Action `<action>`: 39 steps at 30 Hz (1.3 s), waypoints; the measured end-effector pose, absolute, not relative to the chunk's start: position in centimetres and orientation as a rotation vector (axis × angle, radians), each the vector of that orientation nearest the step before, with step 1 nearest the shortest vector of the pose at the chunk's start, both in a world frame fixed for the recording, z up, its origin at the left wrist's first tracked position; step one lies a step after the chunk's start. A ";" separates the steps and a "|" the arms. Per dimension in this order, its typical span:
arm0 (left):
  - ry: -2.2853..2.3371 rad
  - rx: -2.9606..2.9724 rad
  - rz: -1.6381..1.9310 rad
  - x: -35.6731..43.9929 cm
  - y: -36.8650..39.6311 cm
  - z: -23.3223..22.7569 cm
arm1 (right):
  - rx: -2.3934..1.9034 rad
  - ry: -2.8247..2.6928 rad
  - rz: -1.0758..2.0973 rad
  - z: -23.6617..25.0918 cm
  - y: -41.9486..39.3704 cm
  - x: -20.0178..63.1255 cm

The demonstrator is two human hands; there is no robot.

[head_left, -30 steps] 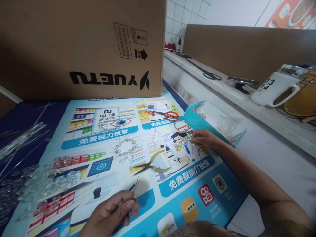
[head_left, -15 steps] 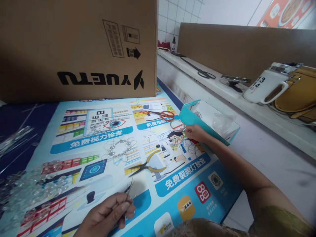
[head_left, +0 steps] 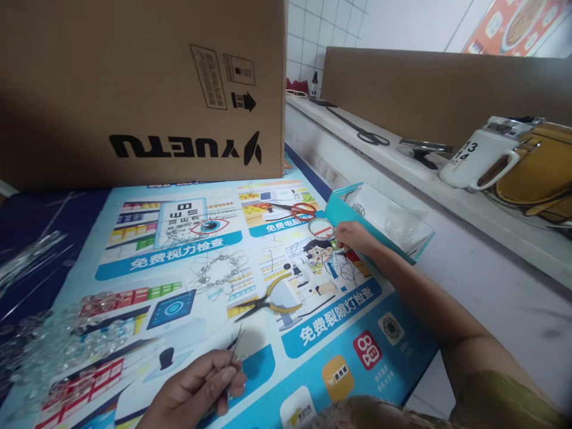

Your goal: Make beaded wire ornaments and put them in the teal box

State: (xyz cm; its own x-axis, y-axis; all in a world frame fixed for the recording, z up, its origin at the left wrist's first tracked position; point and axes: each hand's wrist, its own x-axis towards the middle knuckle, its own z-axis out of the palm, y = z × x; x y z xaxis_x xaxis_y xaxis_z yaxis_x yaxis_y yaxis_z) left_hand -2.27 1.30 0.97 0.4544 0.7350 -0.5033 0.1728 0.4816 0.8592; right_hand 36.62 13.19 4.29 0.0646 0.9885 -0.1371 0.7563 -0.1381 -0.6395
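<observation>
My left hand [head_left: 196, 387] is closed at the bottom of the view, thumb against fingers, pinching thin wires [head_left: 238, 342] whose ends stick up. My right hand [head_left: 355, 236] has its fingers curled down beside a round ring-shaped coil [head_left: 320, 228]; what its fingertips hold, if anything, is hidden. Yellow-handled pliers [head_left: 268, 301] lie between the hands. Behind the pliers rests a loop of clear beads with wire ends [head_left: 220, 271]. Red-handled scissors [head_left: 298, 208] lie past the coil. Loose clear beads [head_left: 84, 333] are heaped at left.
An open turquoise box [head_left: 342, 199] with a plastic bag [head_left: 404, 226] stands beside my right hand. A large cardboard box [head_left: 147, 89] blocks the back left. Thin rods [head_left: 33, 256] lie at far left. The ledge at right holds a white mug [head_left: 480, 155] and black scissors [head_left: 370, 137].
The view has shifted very slightly. My right hand's fingers have moved a little beside the coil; my left hand keeps its pinch on the wires.
</observation>
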 end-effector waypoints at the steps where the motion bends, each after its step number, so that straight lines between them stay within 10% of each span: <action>1: 1.070 1.041 0.440 -2.3 1.3 1.0 | -1.951 -1.730 0.774 4.3 13.2 36.7; 22: 1.165 1.052 0.515 -1.8 0.6 0.9 | -1.825 -2.358 0.682 6.8 3.6 36.8; 39: 1.157 1.047 0.515 -1.9 0.6 0.6 | -1.954 -2.778 -0.056 4.4 -0.7 32.5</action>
State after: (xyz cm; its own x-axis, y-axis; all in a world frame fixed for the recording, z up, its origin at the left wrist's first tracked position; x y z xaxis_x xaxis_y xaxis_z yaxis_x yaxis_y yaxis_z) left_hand -1.93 0.59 0.64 0.3631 0.7939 -0.4877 0.1684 0.4589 0.8724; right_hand 32.48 -0.67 4.39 -0.3165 0.9298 -0.1880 0.9214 0.3484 0.1719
